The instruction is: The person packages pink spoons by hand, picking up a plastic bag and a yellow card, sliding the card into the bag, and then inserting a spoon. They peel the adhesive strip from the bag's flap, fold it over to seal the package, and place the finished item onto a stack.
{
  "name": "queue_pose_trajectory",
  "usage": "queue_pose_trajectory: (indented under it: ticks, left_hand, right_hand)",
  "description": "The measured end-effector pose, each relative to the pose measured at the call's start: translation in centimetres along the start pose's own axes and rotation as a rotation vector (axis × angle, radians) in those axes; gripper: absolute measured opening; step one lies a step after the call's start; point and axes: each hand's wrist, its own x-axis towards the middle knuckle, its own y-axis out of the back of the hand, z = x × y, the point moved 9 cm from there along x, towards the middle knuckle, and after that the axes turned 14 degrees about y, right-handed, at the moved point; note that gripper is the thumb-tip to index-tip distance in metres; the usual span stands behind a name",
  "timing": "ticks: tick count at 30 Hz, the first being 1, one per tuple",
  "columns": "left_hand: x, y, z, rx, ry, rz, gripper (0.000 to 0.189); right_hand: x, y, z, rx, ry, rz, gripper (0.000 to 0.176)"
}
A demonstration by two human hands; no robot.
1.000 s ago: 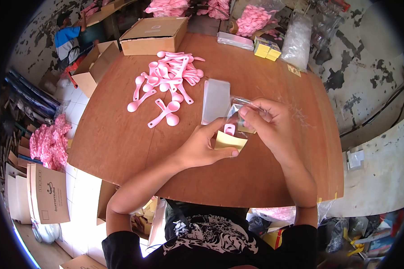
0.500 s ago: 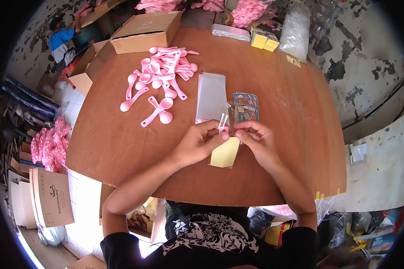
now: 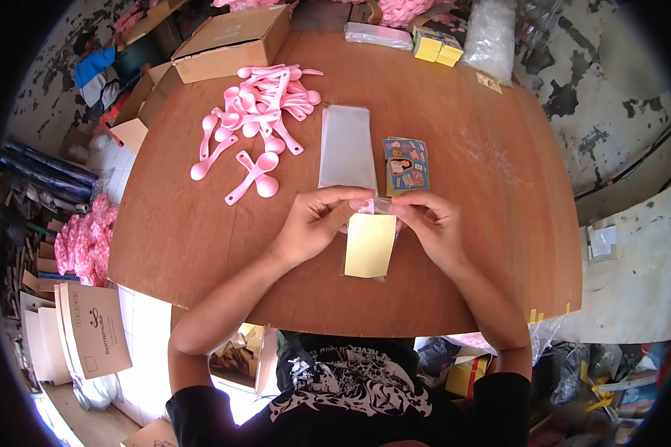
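Both hands pinch the top of a small clear plastic bag [image 3: 381,278] over the near part of the table. A pale yellow card [image 3: 370,245] shows through the bag, and a bit of pink [image 3: 367,206] is visible at its mouth. My left hand [image 3: 322,221] is closed on the upper left corner, while my right hand [image 3: 429,222] grips the upper right. Just beyond the fingers lie a stack of clear plastic bags [image 3: 346,145] and a small pile of blue printed cards [image 3: 407,165]. Pink measuring spoons [image 3: 265,100] are heaped farther left.
At the back left of the wooden table [image 3: 492,246] stands a cardboard box [image 3: 235,45]. Yellow card stacks [image 3: 436,47] and a packet of clear bags [image 3: 378,35] sit along the far edge. A person in a blue sleeve [image 3: 95,67] is at the far left.
The bag's upright clear top and two white strips no longer stick up; the top edge now lies between my fingers. My hands have come slightly closer to the bag's top, and the view has shifted.
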Motion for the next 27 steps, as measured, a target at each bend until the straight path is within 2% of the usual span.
queue_pose_trajectory:
  ticks: [1, 3, 7, 13, 15, 18, 22, 24, 27]
  left_hand:
    - [0.1, 0.2, -0.2, -0.001, 0.004, 0.001, 0.024]
    - [0.0, 0.2, 0.5, 0.094, -0.124, -0.019, 0.021]
    - [-0.1, 0.3, 0.3, 0.089, -0.103, -0.055, 0.021]
    - [-0.1, 0.4, 0.4, 0.070, -0.077, -0.045, 0.022]
    - [-0.1, 0.4, 0.2, 0.033, -0.022, -0.051, 0.020]
    - [-0.2, 0.4, 0.2, 0.016, -0.052, -0.110, 0.018]
    - [-0.8, 0.3, 1.6, -0.128, -0.082, -0.189, 0.010]
    - [-1.3, 0.0, 2.5, 0.241, -0.093, -0.082, 0.012]
    - [-5.2, -0.6, 5.4, 0.279, -0.137, -0.046, 0.021]
  right_hand:
    - [-0.1, 0.2, 0.1, 0.002, -0.004, 0.000, 0.009]
    - [0.1, -0.3, -0.5, 0.069, 0.086, -0.087, 0.012]
    - [0.1, -0.2, -0.6, 0.012, 0.148, -0.115, 0.016]
    - [0.0, -0.4, -0.6, 0.007, 0.048, -0.098, 0.018]
    - [0.0, -0.5, -1.0, -0.012, 0.108, -0.121, 0.019]
    - [0.1, -0.6, -2.2, -0.076, 0.186, -0.187, 0.018]
    - [-0.2, -1.9, -3.1, 0.069, 0.169, -0.155, 0.016]
    - [-0.2, -2.4, -4.1, -0.075, 0.251, -0.120, 0.020]
    - [-0.6, -3.2, -5.6, -0.050, 0.277, -0.168, 0.024]
